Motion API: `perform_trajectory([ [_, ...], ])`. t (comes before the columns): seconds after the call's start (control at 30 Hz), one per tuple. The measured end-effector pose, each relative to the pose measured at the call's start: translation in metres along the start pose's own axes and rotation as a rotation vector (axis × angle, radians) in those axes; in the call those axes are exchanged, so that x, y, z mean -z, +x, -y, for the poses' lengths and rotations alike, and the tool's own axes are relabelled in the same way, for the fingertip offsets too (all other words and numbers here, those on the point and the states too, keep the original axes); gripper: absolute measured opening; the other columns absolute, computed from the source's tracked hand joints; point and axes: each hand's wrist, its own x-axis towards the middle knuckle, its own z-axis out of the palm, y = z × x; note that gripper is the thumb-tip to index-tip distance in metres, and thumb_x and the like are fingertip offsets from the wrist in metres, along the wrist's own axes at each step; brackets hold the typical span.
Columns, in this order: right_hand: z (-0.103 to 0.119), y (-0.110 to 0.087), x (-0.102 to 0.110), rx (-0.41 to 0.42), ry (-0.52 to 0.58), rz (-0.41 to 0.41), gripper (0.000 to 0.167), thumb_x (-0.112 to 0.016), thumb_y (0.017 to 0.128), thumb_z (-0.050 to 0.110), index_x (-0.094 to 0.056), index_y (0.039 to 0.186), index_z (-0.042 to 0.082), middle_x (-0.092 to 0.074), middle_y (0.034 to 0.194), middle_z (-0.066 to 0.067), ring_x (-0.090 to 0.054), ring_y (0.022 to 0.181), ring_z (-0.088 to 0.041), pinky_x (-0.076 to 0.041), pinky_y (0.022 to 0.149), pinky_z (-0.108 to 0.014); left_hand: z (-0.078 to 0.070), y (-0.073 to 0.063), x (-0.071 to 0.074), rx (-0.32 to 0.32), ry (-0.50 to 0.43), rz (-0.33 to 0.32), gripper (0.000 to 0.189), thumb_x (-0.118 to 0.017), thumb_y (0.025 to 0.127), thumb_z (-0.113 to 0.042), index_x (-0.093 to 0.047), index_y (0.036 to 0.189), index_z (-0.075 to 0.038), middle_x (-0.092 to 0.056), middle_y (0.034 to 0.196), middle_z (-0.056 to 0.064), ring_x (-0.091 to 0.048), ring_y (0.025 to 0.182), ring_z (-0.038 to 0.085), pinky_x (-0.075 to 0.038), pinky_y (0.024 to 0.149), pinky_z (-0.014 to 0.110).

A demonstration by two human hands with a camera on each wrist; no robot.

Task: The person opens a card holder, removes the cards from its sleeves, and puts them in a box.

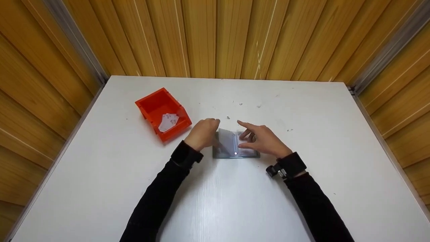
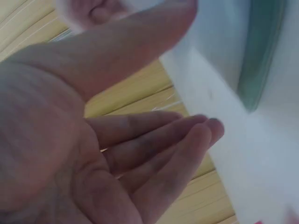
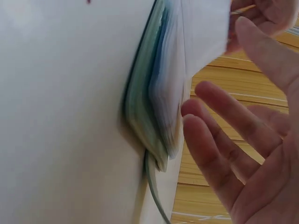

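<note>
A small card album with clear sleeve pages and a green cover lies spread on the white table. One translucent page stands raised on its left side. My left hand is at the album's left edge; in the left wrist view its fingers are extended and the thumb reaches toward the page. Whether the thumb touches it, I cannot tell. Over the right-hand pages hovers my right hand, fingers spread and slightly bent, with nothing held. The right wrist view shows those fingertips beside the stack of sleeves.
An orange-red bin stands to the left behind my left hand, with several white printed cards inside. Small dark scraps dot the table beyond the album. Wood-patterned walls border the back and sides.
</note>
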Motion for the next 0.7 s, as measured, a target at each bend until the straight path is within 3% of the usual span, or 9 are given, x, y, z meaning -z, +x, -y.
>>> perform_trajectory([
  [0.07, 0.001, -0.001, 0.0, 0.007, -0.016, 0.017, 0.08, -0.087, 0.085, 0.023, -0.048, 0.155, 0.014, -0.077, 0.113, -0.003, -0.069, 0.089, -0.017, -0.055, 0.08, -0.032, 0.0, -0.002, 0.003, -0.026, -0.008, -0.01, 0.073, -0.093, 0.076, -0.027, -0.062, 0.137, -0.001, -0.069, 0.129, 0.018, -0.066, 0.114, 0.034, -0.053, 0.106, 0.044],
  [0.17, 0.001, -0.002, 0.001, 0.019, -0.063, 0.02, 0.076, -0.089, 0.082, 0.017, -0.056, 0.149, 0.01, -0.075, 0.118, -0.005, -0.066, 0.089, -0.019, -0.051, 0.078, -0.029, -0.003, -0.003, 0.0, -0.097, 0.002, 0.028, 0.071, -0.09, 0.08, -0.032, -0.063, 0.139, -0.004, -0.068, 0.135, 0.015, -0.064, 0.12, 0.033, -0.051, 0.109, 0.044],
  [0.27, -0.001, -0.003, 0.001, 0.017, -0.101, 0.02, 0.076, -0.092, 0.077, 0.018, -0.06, 0.145, 0.008, -0.071, 0.12, -0.007, -0.06, 0.091, -0.02, -0.048, 0.078, -0.029, -0.006, -0.001, -0.007, -0.145, 0.028, 0.084, 0.056, -0.086, 0.085, -0.033, -0.07, 0.132, -0.007, -0.074, 0.122, 0.011, -0.065, 0.109, 0.029, -0.053, 0.103, 0.043],
  [0.43, -0.004, -0.003, 0.005, -0.044, -0.09, 0.05, 0.079, -0.096, 0.072, 0.02, -0.063, 0.142, 0.007, -0.069, 0.122, -0.007, -0.057, 0.097, -0.021, -0.048, 0.085, -0.034, -0.009, 0.002, -0.019, -0.147, 0.133, 0.105, 0.033, -0.079, 0.091, -0.032, -0.077, 0.116, -0.009, -0.074, 0.097, 0.01, -0.058, 0.087, 0.025, -0.055, 0.091, 0.039],
  [0.6, -0.006, -0.004, 0.011, -0.108, -0.069, 0.091, 0.081, -0.098, 0.068, 0.018, -0.064, 0.141, 0.007, -0.069, 0.12, -0.006, -0.058, 0.099, -0.022, -0.048, 0.088, -0.035, -0.009, 0.004, -0.025, -0.108, 0.168, 0.079, 0.026, -0.077, 0.094, -0.029, -0.078, 0.11, -0.009, -0.075, 0.096, 0.01, -0.057, 0.086, 0.025, -0.056, 0.09, 0.038],
  [0.7, -0.009, -0.005, 0.014, -0.119, -0.053, 0.108, 0.081, -0.098, 0.068, 0.015, -0.064, 0.141, 0.006, -0.069, 0.118, -0.007, -0.06, 0.099, -0.023, -0.049, 0.087, -0.035, -0.011, 0.008, -0.03, -0.109, 0.129, 0.045, 0.027, -0.075, 0.096, -0.025, -0.077, 0.114, -0.006, -0.076, 0.103, 0.011, -0.064, 0.093, 0.027, -0.055, 0.094, 0.039],
])
